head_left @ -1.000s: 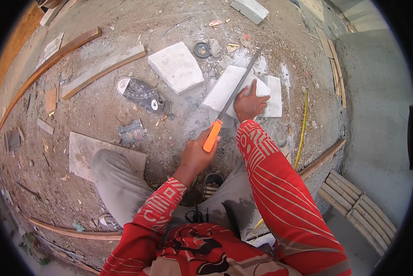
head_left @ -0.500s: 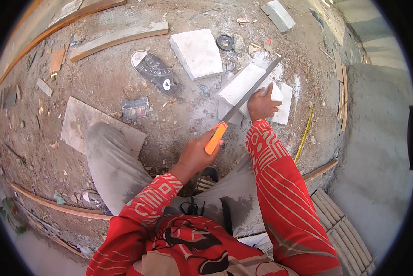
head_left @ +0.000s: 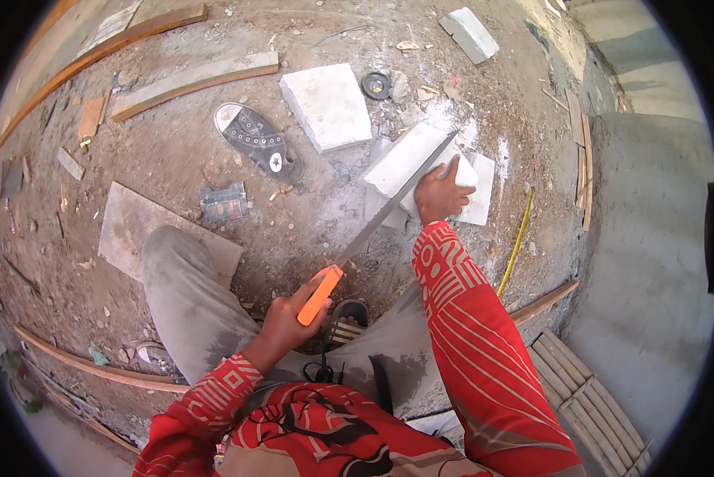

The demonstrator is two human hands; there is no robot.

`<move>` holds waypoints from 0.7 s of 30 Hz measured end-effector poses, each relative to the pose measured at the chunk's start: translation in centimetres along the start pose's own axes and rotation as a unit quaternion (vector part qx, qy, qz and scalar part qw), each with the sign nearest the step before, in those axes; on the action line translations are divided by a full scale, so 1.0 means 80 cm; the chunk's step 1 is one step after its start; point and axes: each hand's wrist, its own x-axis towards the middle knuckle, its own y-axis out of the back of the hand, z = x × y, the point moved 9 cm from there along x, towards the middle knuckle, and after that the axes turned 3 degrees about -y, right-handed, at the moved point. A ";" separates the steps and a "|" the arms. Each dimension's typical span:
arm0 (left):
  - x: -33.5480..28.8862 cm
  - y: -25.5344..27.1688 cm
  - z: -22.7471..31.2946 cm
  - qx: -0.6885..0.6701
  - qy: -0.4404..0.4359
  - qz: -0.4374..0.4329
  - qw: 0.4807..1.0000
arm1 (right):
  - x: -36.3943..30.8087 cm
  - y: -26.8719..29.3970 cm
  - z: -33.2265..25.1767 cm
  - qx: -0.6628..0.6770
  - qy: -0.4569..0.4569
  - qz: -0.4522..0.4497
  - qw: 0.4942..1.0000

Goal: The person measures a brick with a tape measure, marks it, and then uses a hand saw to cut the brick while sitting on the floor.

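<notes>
My left hand [head_left: 289, 319] is wrapped round the orange handle of a handsaw [head_left: 381, 219]. The saw's long grey blade slants up to the right and lies in a cut in a white lightweight block [head_left: 407, 157]. My right hand [head_left: 443, 193] grips the block just right of the blade, one finger pointing forward and the others bent over it. Under the block lies a flat white slab [head_left: 482, 191], partly hidden by the block and my hand. White dust coats the ground about them.
A larger white block [head_left: 327, 107] and a dark canvas shoe [head_left: 257, 139] lie beyond. A yellow tape measure strip [head_left: 517, 242] stretches along the right. Wooden planks [head_left: 198, 86], a flat board [head_left: 162, 234], another block [head_left: 470, 36] and a concrete wall [head_left: 651, 238] surround me.
My left hand has pulled the saw back toward me and to the left, so its tip sits nearer the block. My right hand keeps its place on the block. The whole view has shifted slightly.
</notes>
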 end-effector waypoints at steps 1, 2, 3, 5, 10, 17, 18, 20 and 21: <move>0.004 -0.001 -0.005 0.001 0.001 -0.001 1.000 | -0.005 -0.003 0.000 -0.004 -0.006 -0.006 1.000; 0.007 -0.011 -0.019 0.006 0.030 -0.019 0.999 | -0.005 -0.004 0.000 -0.003 0.004 0.014 1.000; 0.013 -0.021 -0.031 0.015 0.063 -0.030 0.997 | -0.012 -0.011 0.006 -0.008 0.005 0.004 1.000; 0.081 -0.051 -0.025 0.025 0.047 -0.017 0.998 | -0.009 -0.004 -0.006 -0.008 0.017 0.021 1.000; 0.048 -0.048 -0.036 0.009 0.059 -0.023 0.998 | -0.006 -0.006 0.000 -0.011 0.011 0.012 1.000; 0.070 -0.043 -0.044 0.034 0.084 -0.041 0.995 | -0.010 -0.005 -0.010 -0.009 0.007 -0.014 1.000; 0.076 -0.055 -0.052 0.032 0.066 -0.029 0.997 | -0.007 -0.002 -0.011 -0.031 0.003 0.016 0.999; 0.068 -0.059 -0.062 0.035 0.078 -0.033 0.996 | -0.003 -0.008 -0.008 -0.018 0.009 0.011 1.000; 0.042 -0.052 -0.065 0.032 0.085 -0.037 0.995 | -0.004 -0.007 -0.004 -0.009 0.017 0.007 1.000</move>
